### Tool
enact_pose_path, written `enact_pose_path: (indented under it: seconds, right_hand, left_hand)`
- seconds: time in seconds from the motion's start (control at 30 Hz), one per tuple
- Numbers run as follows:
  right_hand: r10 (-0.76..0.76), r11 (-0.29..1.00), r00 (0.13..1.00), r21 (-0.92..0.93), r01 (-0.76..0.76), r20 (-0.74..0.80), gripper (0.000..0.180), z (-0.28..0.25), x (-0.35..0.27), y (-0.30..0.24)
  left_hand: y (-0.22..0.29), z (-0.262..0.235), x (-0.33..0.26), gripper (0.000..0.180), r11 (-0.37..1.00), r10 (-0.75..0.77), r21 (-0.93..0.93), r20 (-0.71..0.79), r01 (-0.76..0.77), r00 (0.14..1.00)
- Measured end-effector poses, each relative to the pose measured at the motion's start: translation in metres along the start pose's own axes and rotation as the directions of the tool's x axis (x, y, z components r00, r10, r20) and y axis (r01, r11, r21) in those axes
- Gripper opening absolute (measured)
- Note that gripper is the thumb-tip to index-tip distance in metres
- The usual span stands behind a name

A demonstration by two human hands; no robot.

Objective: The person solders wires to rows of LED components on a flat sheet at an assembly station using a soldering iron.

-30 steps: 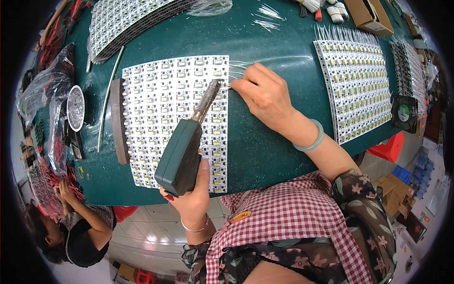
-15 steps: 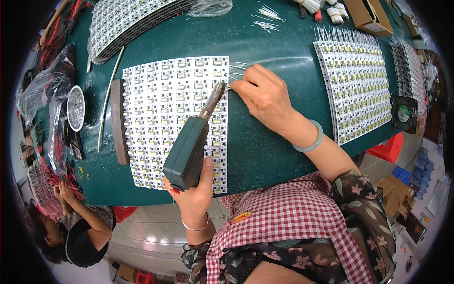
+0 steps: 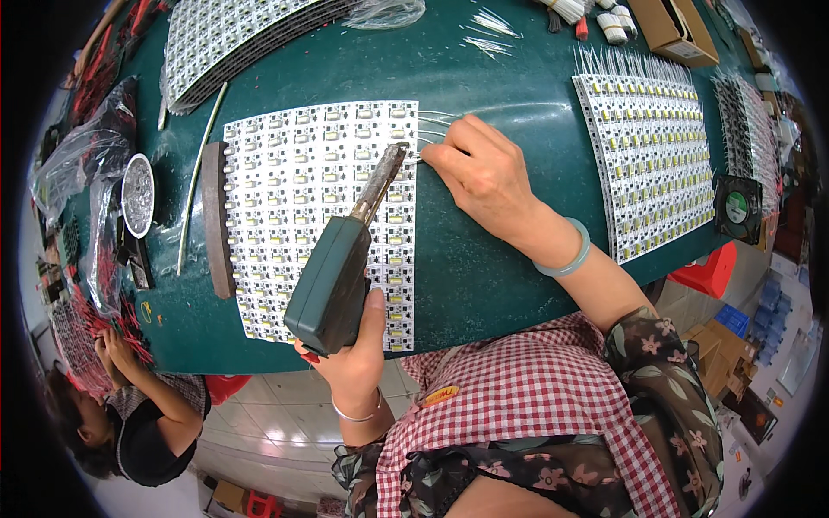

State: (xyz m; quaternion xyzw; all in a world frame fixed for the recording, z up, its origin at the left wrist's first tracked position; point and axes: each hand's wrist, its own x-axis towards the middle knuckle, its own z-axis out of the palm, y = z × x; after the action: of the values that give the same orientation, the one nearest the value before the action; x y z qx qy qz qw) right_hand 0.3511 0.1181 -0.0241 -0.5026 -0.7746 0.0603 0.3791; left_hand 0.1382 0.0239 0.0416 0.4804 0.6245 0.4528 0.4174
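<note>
My left hand (image 3: 356, 367) is wrapped around a dark green soldering gun (image 3: 326, 285). Its crusted metal tip (image 3: 393, 160) hovers over or touches the right-hand column of a white LED circuit board panel (image 3: 304, 220); I cannot tell which. My right hand (image 3: 479, 173) is closed in a pinch at the panel's right edge, on a thin white wire (image 3: 420, 154) whose end lies close to the tip. Above it, several more thin white wires (image 3: 439, 115) stick out from the panel's edge. A brown bar (image 3: 216, 220) lies along the panel's left side.
Right of me lies another LED panel (image 3: 648, 164) with wires, beside a small black fan (image 3: 738, 207). A stack of panels (image 3: 250, 43) and loose white wires (image 3: 492, 34) lie at the back. A foil-like bowl (image 3: 138, 197) stands left. Another person (image 3: 142, 414) works at lower left.
The soldering gun has shifted slightly left and down at its body, and its tip has drawn a little left from the panel's right edge. My right hand stays in place.
</note>
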Motion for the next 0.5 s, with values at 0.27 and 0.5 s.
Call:
enact_pose_path:
  seconds: [0.27, 0.5]
  right_hand:
    - [0.006, 1.000, 1.000, -0.002, -0.006, 0.000, 0.007, 0.0009, -0.0014, -0.0004]
    - [0.007, 1.000, 1.000, -0.002, -0.007, -0.007, 0.007, 0.0005, -0.0011, 0.0015]
  left_hand:
    - [-0.0065, -0.0007, -0.0022, 0.032, 0.978, -0.209, 0.021, 0.032, 0.209, 0.977]
    - [-0.0031, 0.0001, 0.0007, 0.030, 0.979, -0.203, 0.015, 0.035, 0.203, 0.978]
